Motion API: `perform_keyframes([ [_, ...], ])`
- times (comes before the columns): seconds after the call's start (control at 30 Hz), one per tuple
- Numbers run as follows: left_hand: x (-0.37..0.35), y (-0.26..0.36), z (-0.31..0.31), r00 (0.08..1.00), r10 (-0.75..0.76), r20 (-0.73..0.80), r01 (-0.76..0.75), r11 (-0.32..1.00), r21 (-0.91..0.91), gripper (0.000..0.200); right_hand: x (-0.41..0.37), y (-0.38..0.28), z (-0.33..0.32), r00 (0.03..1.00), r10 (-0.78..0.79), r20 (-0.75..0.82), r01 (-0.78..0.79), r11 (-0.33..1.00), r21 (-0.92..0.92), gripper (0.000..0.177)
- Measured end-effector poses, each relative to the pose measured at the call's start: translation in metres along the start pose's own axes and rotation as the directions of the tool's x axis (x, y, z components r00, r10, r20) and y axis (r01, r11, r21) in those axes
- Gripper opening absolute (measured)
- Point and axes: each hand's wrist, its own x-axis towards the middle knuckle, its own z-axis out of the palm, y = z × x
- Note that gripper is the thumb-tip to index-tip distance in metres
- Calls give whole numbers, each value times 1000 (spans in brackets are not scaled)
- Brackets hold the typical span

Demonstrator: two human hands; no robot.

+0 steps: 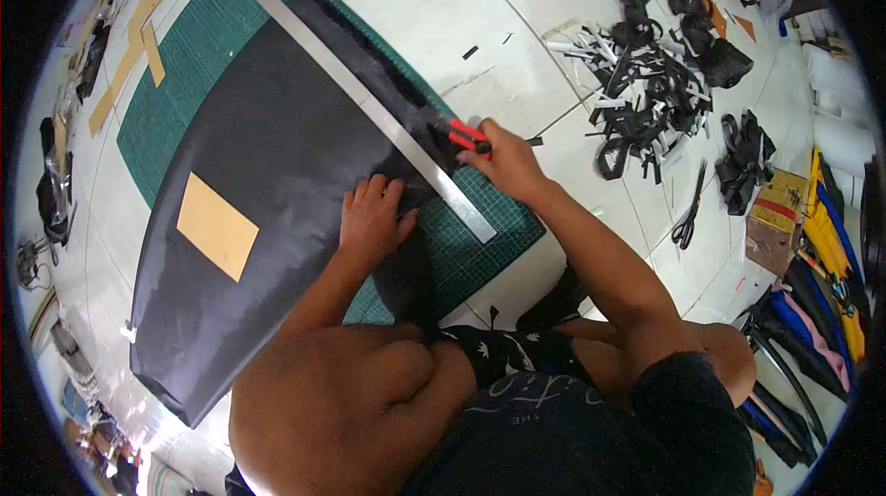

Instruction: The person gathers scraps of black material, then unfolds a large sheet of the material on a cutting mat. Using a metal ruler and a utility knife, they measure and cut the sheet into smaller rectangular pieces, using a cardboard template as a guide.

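Note:
My right hand is closed around a red and black utility knife, close to the right-hand edge of the black sheet material; its blade is hard to make out. My left hand lies on the black sheet with its fingers stretched out, just left of a long metal ruler. The ruler runs slantwise over the sheet, its near end resting on the green cutting mat beneath. A tan rectangular piece sits on the left part of the sheet.
Tan strip-shaped patterns lie at the upper left. On the tiled floor to the right are a heap of black and white scraps, black-handled scissors, a cardboard box and folded coloured fabrics.

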Motion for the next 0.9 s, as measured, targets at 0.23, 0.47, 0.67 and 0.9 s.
perform_keyframes([
  [0.23, -3, -2, 4, 997, -2, -75, -8, 991, -131, 37, 0, 12, -5, 997, 59, 49, -60, 998, 9, 42],
  [0.47, -1, -8, 5, 986, 32, -166, -64, 980, -188, 25, -12, 11, 9, 985, -139, -100, 140, 990, 3, 48],
  [0.67, -3, -12, 4, 995, 11, -99, -36, 966, -257, 26, -10, -3, 30, 990, 3, -143, 5, 998, 58, 45],
  [0.9, -6, -9, 1, 986, 62, -158, -99, 965, -243, 34, -9, -4, 38, 981, 85, -176, -75, 995, 63, 42],
])
